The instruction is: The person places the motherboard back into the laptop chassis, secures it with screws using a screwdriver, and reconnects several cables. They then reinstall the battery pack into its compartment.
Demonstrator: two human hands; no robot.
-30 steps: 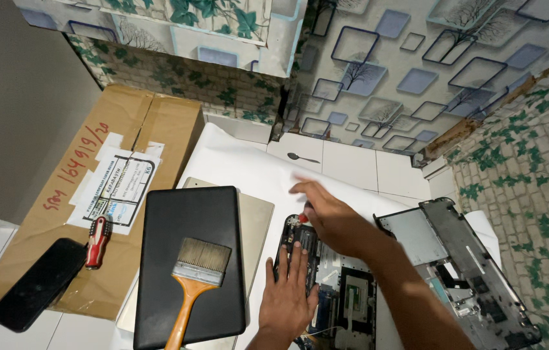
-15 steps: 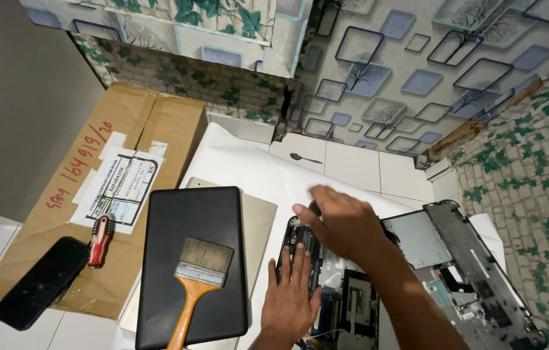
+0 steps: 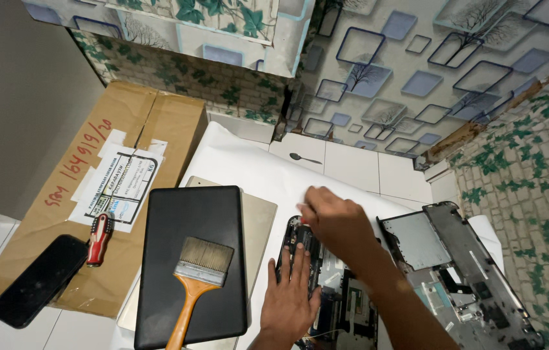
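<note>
A dark circuit board point(image 3: 295, 241) from an opened laptop lies on a white sheet point(image 3: 248, 165). My left hand point(image 3: 290, 299) rests flat on the board, fingers spread and pointing away from me. Just beyond it, my right hand point(image 3: 336, 223) is curled over the board's far end. Its fingertips pinch a small red-tipped tool point(image 3: 301, 221), most of which is hidden. My right forearm crosses over the laptop's inner parts point(image 3: 352, 311).
A grey laptop chassis point(image 3: 456, 266) lies open at right. Left of my hands, a paintbrush point(image 3: 200, 269) lies on a black laptop cover point(image 3: 190, 220), over a beige panel point(image 3: 263, 223). A cardboard box point(image 3: 158, 123) carries a red screwdriver point(image 3: 98, 238) and black phone point(image 3: 38, 279).
My right hand's fingers have curled in and the hand has settled lower over the board's far end. My left hand has stayed flat in place.
</note>
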